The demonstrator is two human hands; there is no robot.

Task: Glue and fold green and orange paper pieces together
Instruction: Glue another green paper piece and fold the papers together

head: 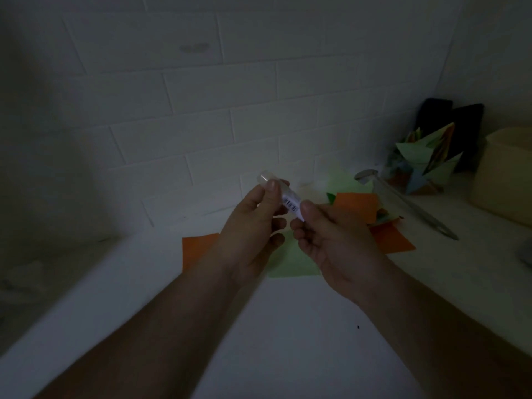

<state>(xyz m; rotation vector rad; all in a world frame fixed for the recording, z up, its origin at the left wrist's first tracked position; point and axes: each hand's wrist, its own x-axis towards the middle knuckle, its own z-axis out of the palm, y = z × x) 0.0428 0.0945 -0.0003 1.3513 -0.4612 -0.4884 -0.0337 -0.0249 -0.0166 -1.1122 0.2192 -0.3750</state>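
Note:
Both hands hold a white glue stick with a barcode label above the white counter. My left hand pinches its clear cap end, and my right hand grips the lower end. Below the hands lie a light green paper and an orange paper flat on the counter. More orange sheets and a green piece lie behind my right hand. The scene is dim.
A pile of folded green and orange paper shapes sits at the back right by two dark objects. A cream container stands at the far right. A long metal tool lies beside the papers. A tiled wall rises behind.

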